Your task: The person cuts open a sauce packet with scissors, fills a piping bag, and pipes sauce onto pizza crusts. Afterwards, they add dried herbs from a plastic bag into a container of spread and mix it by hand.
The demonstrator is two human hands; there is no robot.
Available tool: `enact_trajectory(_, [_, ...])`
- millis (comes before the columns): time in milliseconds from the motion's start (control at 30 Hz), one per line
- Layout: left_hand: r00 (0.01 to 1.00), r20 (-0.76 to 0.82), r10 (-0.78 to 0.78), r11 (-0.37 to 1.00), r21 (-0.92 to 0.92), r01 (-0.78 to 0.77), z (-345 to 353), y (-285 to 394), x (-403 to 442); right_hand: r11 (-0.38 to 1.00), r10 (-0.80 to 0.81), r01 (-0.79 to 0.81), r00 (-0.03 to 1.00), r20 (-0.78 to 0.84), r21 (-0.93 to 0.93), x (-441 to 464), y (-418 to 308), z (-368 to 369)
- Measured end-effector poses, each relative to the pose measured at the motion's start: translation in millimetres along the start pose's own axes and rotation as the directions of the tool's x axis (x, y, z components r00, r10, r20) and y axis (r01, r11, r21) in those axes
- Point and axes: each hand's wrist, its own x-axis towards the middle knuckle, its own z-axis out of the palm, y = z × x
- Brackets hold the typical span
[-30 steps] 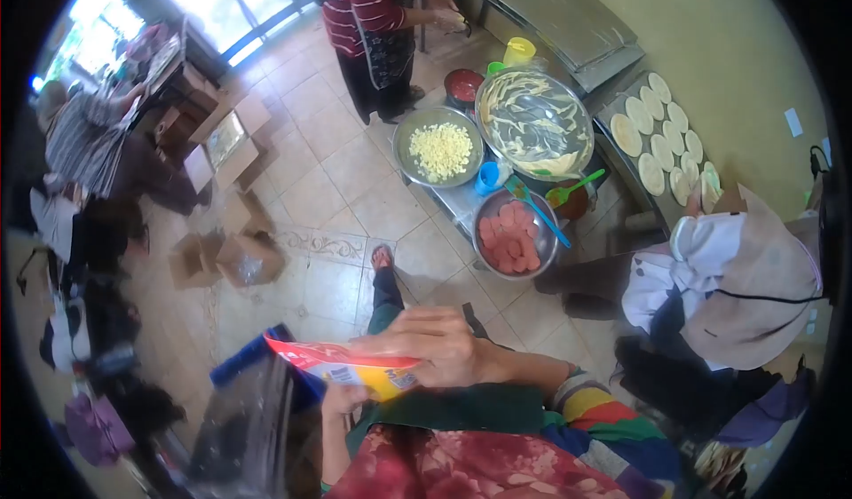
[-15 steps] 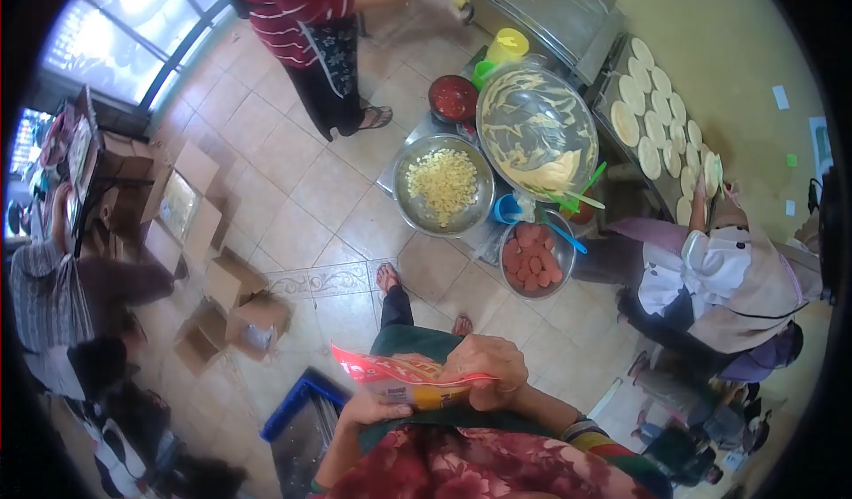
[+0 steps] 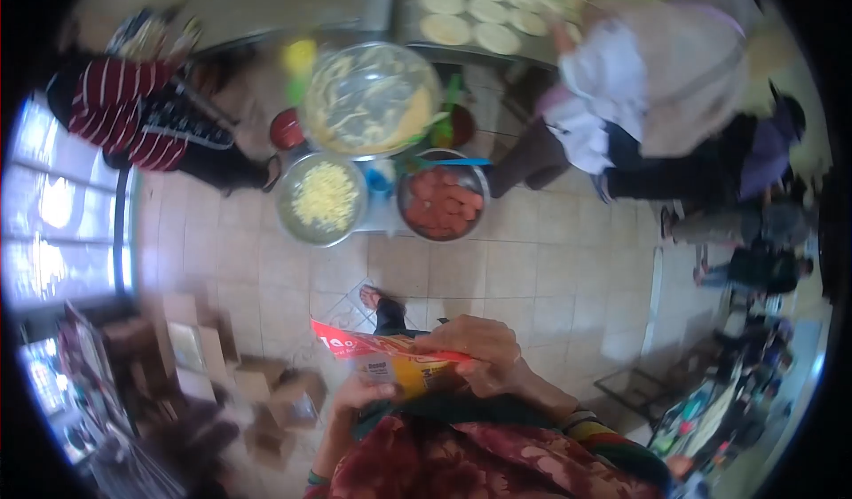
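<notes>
A red and yellow packet [image 3: 399, 366] is held in front of my floral clothing, between my two hands. My left hand [image 3: 359, 394] grips its lower left edge with the thumb across the front. My right hand [image 3: 484, 350] is closed on the upper right part of the packet, fingers over its top edge. Beyond the packet, on a low table, are a bowl of pale diced pieces [image 3: 323, 199], a bowl of reddish-pink slices [image 3: 441, 201] with a blue utensil [image 3: 453, 162] across it, and a large basin smeared with creamy paste [image 3: 371, 99].
A metal counter [image 3: 413, 33] at the top bears rows of pale flat rounds [image 3: 488, 11]. One person [image 3: 115, 108] in red stripes stands at the left, another [image 3: 612, 82] at the right counter. Open cardboard boxes [image 3: 297, 399] lie on the floor at lower left; more people are at far right.
The view has turned, so bowls and counter now lie nearly straight ahead and further left. The packet remains in both hands. The person in stripes now appears at the far left.
</notes>
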Motion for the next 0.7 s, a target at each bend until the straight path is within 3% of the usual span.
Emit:
enact_trajectory(133, [0.996, 0.081, -0.027, 0.987, 0.159, 0.014, 67.6, -30.5, 47.4, 0.982, 0.180, -0.165, 0.964, -0.194, 0.094, -92.7, -44.5, -76.3])
enact_trajectory(233, [0.994, 0.061, -0.094, 0.963, 0.260, 0.076, 115.6, -68.4, 82.6, 0.912, 0.407, -0.364, 0.859, -0.312, 0.187, -178.2, -84.6, -131.2])
enact_trajectory(333, [0.911, 0.361, -0.199, 0.960, 0.257, 0.107, 180.2, -95.4, 133.9, 0.942, 0.335, -0.289, 0.796, -0.504, 0.170, -257.1, -110.8, -163.9])
enact_trajectory(367, [0.897, 0.371, -0.242, 0.948, 0.289, 0.137, 217.0, -98.7, 143.8, 0.940, 0.341, -0.266, 0.766, -0.544, 0.216, -280.6, -119.6, -174.2])
enact_trajectory(467, [0.854, 0.414, -0.316, 0.904, 0.405, 0.138, 278.9, -127.6, 187.6, 0.975, 0.214, -0.184, 0.653, -0.727, 0.122, -341.2, -117.6, -216.6])
enact_trajectory(500, [0.820, 0.440, -0.365, 0.873, 0.468, 0.138, 294.1, -135.6, 207.9, 0.982, 0.172, -0.164, 0.590, -0.789, 0.091, -357.0, -116.4, -241.7])
enact_trajectory(533, [0.796, 0.456, -0.398, 0.846, 0.519, 0.126, 304.1, -141.7, 223.1, 0.969, 0.134, -0.247, 0.506, -0.852, 0.006, -379.4, -101.1, -264.5])
enact_trajectory(567, [0.733, 0.443, -0.517, 0.792, 0.571, 0.214, 328.3, -153.8, 235.3, 0.943, 0.100, -0.329, 0.432, -0.896, -0.053, -416.8, -82.1, -293.6])
enact_trajectory(633, [0.646, 0.478, -0.595, 0.740, 0.639, 0.209, 379.8, -166.7, 266.7, 0.957, 0.183, -0.260, 0.183, -0.966, 0.132, -472.8, -37.8, -347.0])
enact_trajectory(700, [0.548, 0.484, -0.683, 0.687, 0.681, 0.254, 444.5, -184.9, 295.7, 0.868, 0.232, -0.445, -0.030, -0.972, 0.221, -565.4, 35.3, -380.9])
